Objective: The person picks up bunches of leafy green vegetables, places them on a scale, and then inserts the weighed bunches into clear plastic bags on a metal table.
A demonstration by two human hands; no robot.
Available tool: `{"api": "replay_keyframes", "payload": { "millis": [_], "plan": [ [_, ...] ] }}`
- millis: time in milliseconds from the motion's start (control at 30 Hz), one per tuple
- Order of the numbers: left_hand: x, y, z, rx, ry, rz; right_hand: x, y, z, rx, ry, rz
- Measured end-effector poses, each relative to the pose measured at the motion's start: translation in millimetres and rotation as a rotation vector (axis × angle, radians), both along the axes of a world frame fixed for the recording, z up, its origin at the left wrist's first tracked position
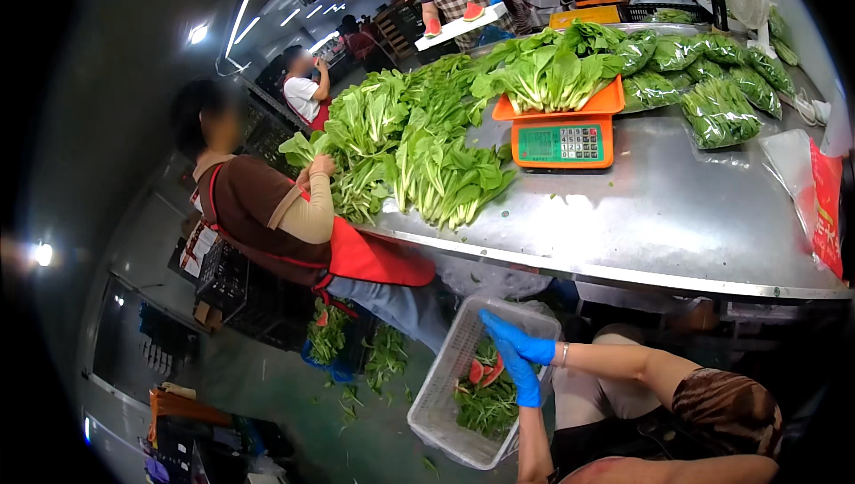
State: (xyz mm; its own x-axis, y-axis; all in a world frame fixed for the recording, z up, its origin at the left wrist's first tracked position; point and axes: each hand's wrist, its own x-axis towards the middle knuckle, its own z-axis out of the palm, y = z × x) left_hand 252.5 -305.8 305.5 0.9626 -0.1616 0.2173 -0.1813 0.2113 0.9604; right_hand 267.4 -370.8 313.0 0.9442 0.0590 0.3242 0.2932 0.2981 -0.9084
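Both my hands wear blue gloves and hover over a white plastic basket (436,382) on the floor below the table edge. My right hand (512,335) reaches in from the right, a bracelet on its wrist, and lies across the top of my left hand (523,382). My left hand points down into the basket. Inside the basket lie leafy greens (485,408) and red watermelon pieces (482,371). Whether either hand grips anything is not visible.
A steel table (659,208) holds a long pile of leafy greens (419,137), an orange scale (561,141) loaded with greens, and bagged greens (712,101). A co-worker in a red apron (267,208) handles the pile. Black crates (232,279) and scraps sit on the floor at left.
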Motion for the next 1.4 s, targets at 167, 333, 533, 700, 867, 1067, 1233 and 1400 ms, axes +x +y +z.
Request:
{"api": "replay_keyframes", "payload": {
  "millis": [167,333,533,700,867,1067,1233,1400],
  "plan": [
    [10.6,3.9,16.1,-0.712,0.115,0.019,-8.4,12.4,30.2,-0.159,-0.043,0.086],
    [32.2,38.1,-1.0,-0.247,0.172,0.259,6.7,-2.8,-3.2,0.018,-0.002,0.106],
    [43.3,41.2,-13.5,-0.027,0.036,0.397,-7.8,17.2,34.8,0.040,0.173,0.141],
    [52.2,64.4,-31.1,-0.437,0.301,0.195,10.7,-35.0,26.9,1.019,0.610,0.686],
    [24.2,42.2,19.7,-0.147,0.049,0.331,21.8,-30.7,-13.3,0.778,0.510,0.463],
    [36.9,17.8,-5.4,0.020,-0.005,0.278,4.1,5.1,3.6,0.122,0.259,0.328],
    [53.4,29.6,2.4,0.001,-0.023,0.280,26.4,12.8,-35.7,0.598,0.259,0.582],
    [47.3,4.7,13.0,0.226,-0.118,0.164,29.2,4.9,-45.0,0.032,0.004,-0.040]
  ]
}}
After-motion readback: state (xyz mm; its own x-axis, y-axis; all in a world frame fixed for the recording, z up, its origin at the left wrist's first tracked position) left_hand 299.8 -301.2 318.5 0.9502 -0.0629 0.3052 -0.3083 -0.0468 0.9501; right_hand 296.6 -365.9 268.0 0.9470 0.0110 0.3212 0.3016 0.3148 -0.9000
